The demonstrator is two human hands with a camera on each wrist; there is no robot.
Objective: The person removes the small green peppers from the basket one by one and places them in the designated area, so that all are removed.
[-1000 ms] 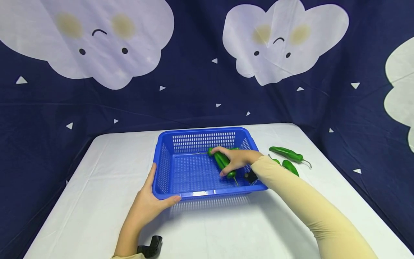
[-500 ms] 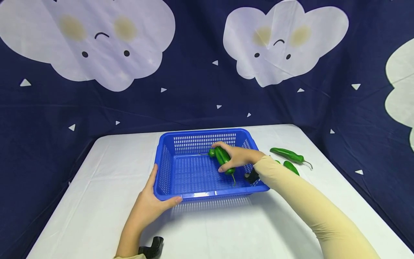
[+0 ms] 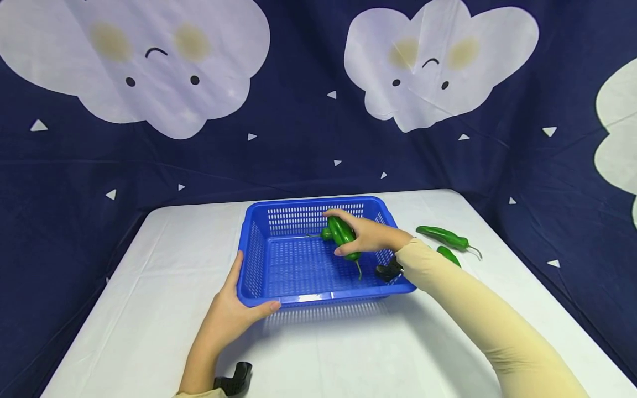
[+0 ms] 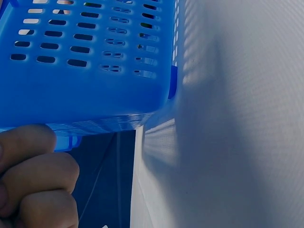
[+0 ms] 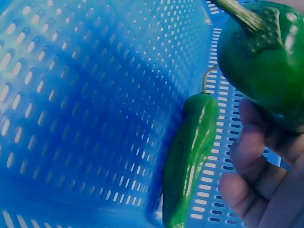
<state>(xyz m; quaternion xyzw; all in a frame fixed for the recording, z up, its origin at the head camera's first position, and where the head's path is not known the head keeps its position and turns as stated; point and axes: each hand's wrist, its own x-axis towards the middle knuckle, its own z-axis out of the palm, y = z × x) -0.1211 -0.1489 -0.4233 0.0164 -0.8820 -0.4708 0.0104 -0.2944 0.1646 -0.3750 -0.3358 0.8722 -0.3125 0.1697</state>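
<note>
A blue plastic basket (image 3: 318,298) with slotted walls stands at the middle of the table. My left hand (image 3: 226,318) grips its near left corner, thumb along the front rim and fingers along the left side. In the left wrist view, that hand's curled fingers (image 4: 45,175) show at the basket's edge. Inside the basket, my right hand (image 3: 373,235) holds a long green chili pepper (image 3: 342,229) between thumb and fingers, its stem pointing toward me. A second green chili pepper (image 5: 190,156) lies on the basket's floor along the far wall, partly hidden behind the held one in the head view.
To the basket's right, a long green chili pepper (image 3: 443,236) and another pepper (image 3: 449,255), partly covered by the right sleeve (image 3: 463,298), lie on the white tablecloth (image 3: 164,276). A dark blue cloud-patterned curtain (image 3: 308,155) hangs behind the table.
My right hand has moved slightly up and away from me with the pepper in its grasp. The left hand keeps its hold on the basket corner.
</note>
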